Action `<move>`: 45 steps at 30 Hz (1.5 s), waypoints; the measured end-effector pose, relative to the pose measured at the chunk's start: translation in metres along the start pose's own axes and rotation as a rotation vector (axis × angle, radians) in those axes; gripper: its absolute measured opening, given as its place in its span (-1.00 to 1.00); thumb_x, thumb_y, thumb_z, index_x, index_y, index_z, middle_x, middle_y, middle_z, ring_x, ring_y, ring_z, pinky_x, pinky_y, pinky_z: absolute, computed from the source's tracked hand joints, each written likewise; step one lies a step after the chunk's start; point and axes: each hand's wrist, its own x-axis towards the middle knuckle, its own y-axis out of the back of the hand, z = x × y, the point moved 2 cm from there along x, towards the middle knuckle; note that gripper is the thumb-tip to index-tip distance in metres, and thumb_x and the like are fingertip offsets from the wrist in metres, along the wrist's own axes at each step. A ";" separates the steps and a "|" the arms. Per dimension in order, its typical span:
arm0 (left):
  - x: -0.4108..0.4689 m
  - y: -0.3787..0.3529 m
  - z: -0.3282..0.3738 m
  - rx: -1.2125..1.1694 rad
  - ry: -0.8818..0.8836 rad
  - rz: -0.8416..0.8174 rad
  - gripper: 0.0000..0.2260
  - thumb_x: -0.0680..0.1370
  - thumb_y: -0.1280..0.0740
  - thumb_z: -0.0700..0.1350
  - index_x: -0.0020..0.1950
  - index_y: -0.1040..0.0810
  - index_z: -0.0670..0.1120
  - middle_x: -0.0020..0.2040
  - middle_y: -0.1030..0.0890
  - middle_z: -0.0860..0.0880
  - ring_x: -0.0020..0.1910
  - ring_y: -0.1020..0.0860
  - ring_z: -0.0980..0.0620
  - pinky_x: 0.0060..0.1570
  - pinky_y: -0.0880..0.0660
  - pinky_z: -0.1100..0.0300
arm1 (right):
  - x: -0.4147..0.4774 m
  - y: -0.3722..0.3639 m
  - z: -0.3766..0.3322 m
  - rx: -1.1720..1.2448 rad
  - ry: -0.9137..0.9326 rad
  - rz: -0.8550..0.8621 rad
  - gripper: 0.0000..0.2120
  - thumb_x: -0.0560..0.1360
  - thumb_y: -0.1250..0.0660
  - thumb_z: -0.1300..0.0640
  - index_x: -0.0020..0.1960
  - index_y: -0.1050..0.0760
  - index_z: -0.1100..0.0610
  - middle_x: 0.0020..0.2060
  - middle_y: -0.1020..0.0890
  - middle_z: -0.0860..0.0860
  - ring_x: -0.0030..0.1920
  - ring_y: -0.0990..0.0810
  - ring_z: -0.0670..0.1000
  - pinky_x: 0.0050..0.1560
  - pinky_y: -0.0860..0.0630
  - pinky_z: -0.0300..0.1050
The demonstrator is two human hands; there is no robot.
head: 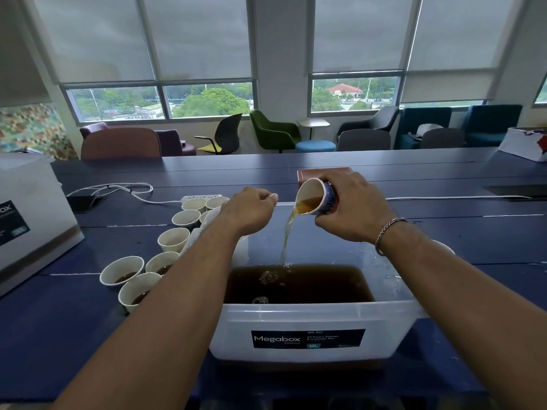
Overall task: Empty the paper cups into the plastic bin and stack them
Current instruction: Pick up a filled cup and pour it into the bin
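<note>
Two uncovered forearms are in view. The left forearm (pixel 177 291) runs from the lower left of the frame to the left hand (pixel 251 213) at centre. The right forearm (pixel 458 276) runs from the right edge to the right hand (pixel 352 208), right of centre. A silver-coloured chain-link bracelet (pixel 387 230) encircles the right wrist. Both hands are ungloved.

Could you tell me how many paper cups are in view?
9 cups: one tipped in the right hand over the bin; eight on the table left of it, three nearest, five farther back. The left arm may hide more.
</note>
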 end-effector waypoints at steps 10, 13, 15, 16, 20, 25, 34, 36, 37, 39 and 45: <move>-0.001 0.001 0.000 -0.009 0.004 0.000 -0.65 0.67 -0.14 0.09 0.28 -0.59 -0.03 0.24 -0.61 -0.03 0.17 -0.53 -0.05 0.27 -0.45 -0.14 | 0.001 -0.002 0.000 -0.058 0.006 0.015 -0.39 0.33 -0.48 -0.11 0.30 -0.37 0.02 0.18 -0.55 0.02 0.15 -0.48 0.07 0.18 -0.47 0.17; 0.000 0.000 -0.001 -0.010 0.005 -0.002 -0.65 0.67 -0.14 0.09 0.27 -0.59 -0.03 0.25 -0.61 -0.03 0.17 -0.53 -0.05 0.27 -0.45 -0.15 | 0.002 -0.002 0.000 -0.077 0.009 0.009 -0.38 0.34 -0.48 -0.11 0.31 -0.36 0.03 0.20 -0.54 0.02 0.17 -0.48 0.08 0.21 -0.45 0.15; 0.001 0.000 -0.001 -0.007 0.007 -0.003 -0.65 0.67 -0.14 0.10 0.28 -0.59 -0.02 0.26 -0.60 -0.03 0.19 -0.53 -0.06 0.28 -0.44 -0.15 | 0.002 -0.002 0.000 -0.088 0.009 0.003 -0.39 0.35 -0.48 -0.10 0.31 -0.36 0.03 0.21 -0.53 0.03 0.18 -0.47 0.08 0.22 -0.44 0.14; 0.001 0.000 -0.001 -0.006 0.006 -0.004 -0.65 0.67 -0.14 0.10 0.28 -0.59 -0.02 0.26 -0.60 -0.03 0.19 -0.52 -0.06 0.28 -0.44 -0.15 | 0.002 -0.003 0.000 -0.093 0.010 0.002 -0.39 0.36 -0.48 -0.10 0.31 -0.36 0.03 0.21 -0.53 0.03 0.18 -0.47 0.08 0.21 -0.44 0.13; 0.001 0.000 -0.002 -0.007 0.004 -0.009 -0.65 0.67 -0.14 0.09 0.28 -0.59 -0.02 0.25 -0.61 -0.03 0.18 -0.53 -0.05 0.27 -0.45 -0.14 | 0.003 -0.003 0.001 -0.114 0.019 0.004 -0.40 0.35 -0.48 -0.09 0.30 -0.35 0.02 0.20 -0.53 0.02 0.18 -0.46 0.08 0.19 -0.44 0.13; 0.000 0.001 -0.001 -0.005 -0.002 -0.016 -0.66 0.68 -0.12 0.04 0.32 -0.57 -0.04 0.29 -0.59 -0.02 0.23 -0.51 -0.05 0.30 -0.43 -0.13 | 0.004 -0.005 0.001 -0.174 0.042 -0.004 -0.39 0.35 -0.47 -0.08 0.31 -0.33 0.01 0.21 -0.51 0.02 0.21 -0.43 0.07 0.23 -0.40 0.13; 0.003 0.001 -0.003 0.000 -0.006 -0.021 -0.67 0.67 -0.13 0.04 0.29 -0.59 -0.01 0.27 -0.60 0.00 0.21 -0.52 -0.04 0.29 -0.44 -0.13 | 0.003 -0.001 -0.005 -0.273 0.107 0.061 -0.37 0.33 -0.48 -0.02 0.34 -0.35 0.04 0.22 -0.50 0.06 0.22 -0.41 0.12 0.23 -0.36 0.11; 0.003 0.001 -0.003 -0.001 -0.006 -0.023 -0.68 0.67 -0.13 0.04 0.28 -0.59 -0.01 0.26 -0.60 0.01 0.20 -0.52 -0.05 0.28 -0.44 -0.13 | 0.004 0.000 -0.007 -0.301 0.129 0.080 -0.35 0.32 -0.49 -0.01 0.35 -0.35 0.04 0.23 -0.49 0.07 0.24 -0.41 0.12 0.25 -0.35 0.12; 0.003 0.001 -0.003 -0.002 -0.007 -0.023 -0.68 0.66 -0.14 0.04 0.28 -0.60 0.00 0.26 -0.61 0.01 0.20 -0.52 -0.05 0.28 -0.44 -0.13 | 0.004 -0.001 -0.007 -0.311 0.140 0.091 -0.35 0.31 -0.49 -0.01 0.34 -0.36 0.05 0.23 -0.50 0.07 0.23 -0.41 0.13 0.26 -0.35 0.13; 0.004 0.001 -0.004 -0.002 -0.006 -0.026 -0.68 0.66 -0.14 0.05 0.27 -0.60 0.02 0.26 -0.61 0.02 0.21 -0.52 -0.05 0.29 -0.43 -0.13 | 0.005 -0.001 -0.008 -0.325 0.162 0.120 -0.34 0.29 -0.51 0.00 0.33 -0.38 0.06 0.21 -0.51 0.08 0.22 -0.43 0.14 0.25 -0.37 0.14; 0.005 0.000 -0.004 -0.001 -0.011 -0.033 -0.68 0.66 -0.14 0.05 0.27 -0.60 0.02 0.26 -0.61 0.01 0.20 -0.52 -0.05 0.29 -0.43 -0.13 | 0.007 0.004 -0.013 -0.376 0.240 0.233 -0.29 0.21 -0.56 0.03 0.30 -0.41 0.10 0.21 -0.51 0.13 0.25 -0.43 0.20 0.22 -0.40 0.19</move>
